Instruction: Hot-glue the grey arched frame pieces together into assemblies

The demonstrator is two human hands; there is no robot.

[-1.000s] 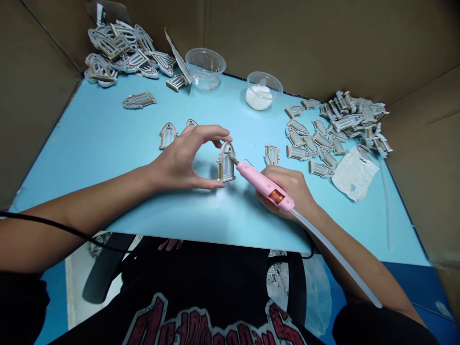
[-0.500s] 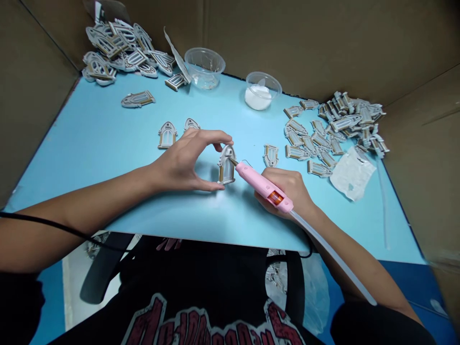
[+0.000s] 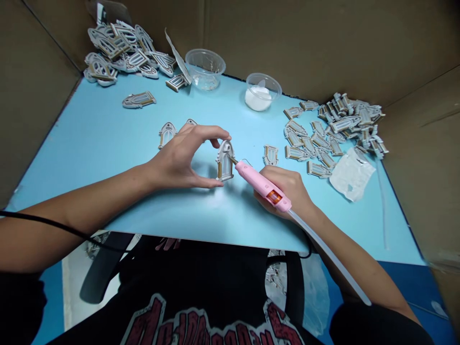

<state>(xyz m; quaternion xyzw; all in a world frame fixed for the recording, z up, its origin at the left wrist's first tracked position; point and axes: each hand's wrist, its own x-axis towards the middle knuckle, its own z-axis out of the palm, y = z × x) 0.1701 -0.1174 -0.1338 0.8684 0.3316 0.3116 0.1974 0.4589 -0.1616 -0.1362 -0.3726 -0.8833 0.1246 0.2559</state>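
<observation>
Seated person at a blue table (image 3: pixel 89 143), both forearms reaching in from the bottom of the view; left hand (image 3: pixel 176 160) pinches an arched window piece (image 3: pixel 225 162), a small white-and-gold moulded plastic part, standing upright near the middle of the table; left fingers (image 3: pixel 204 130) curve over towards its top while the thumb meets its lower edge, a narrow hold with a rounded gap behind; whether its base touches the table is hard to make out; right hand (image 3: pixel 282 191) wraps the grip of a pink hot glue gun (image 3: pixel 262 187), right fingers (image 3: pixel 268 199) curled beneath it, partly hidden by the body of the gun; its metal nozzle (image 3: pixel 233 160) is at the right side of the piece, apparently touching; any glue there is too small to tell; a translucent glue stick (image 3: pixel 327 256) runs from the gun's rear past the right forearm, its end near the table's lower corner; a black cable (image 3: pixel 61 223) crosses the left forearm; two window pieces (image 3: pixel 167 135) lie just beyond the left hand, one partly hidden by it; another (image 3: pixel 271 155) lies just beyond the gun; heaped pieces at upper left (image 3: pixel 122 52) and right (image 3: pixel 350 124); two clear plastic cups (image 3: pixel 204 68) stand along the far edge, the nearer right one (image 3: pixel 260 91) holding white material; cardboard walls (image 3: pixel 323 43) surround the table.
</observation>
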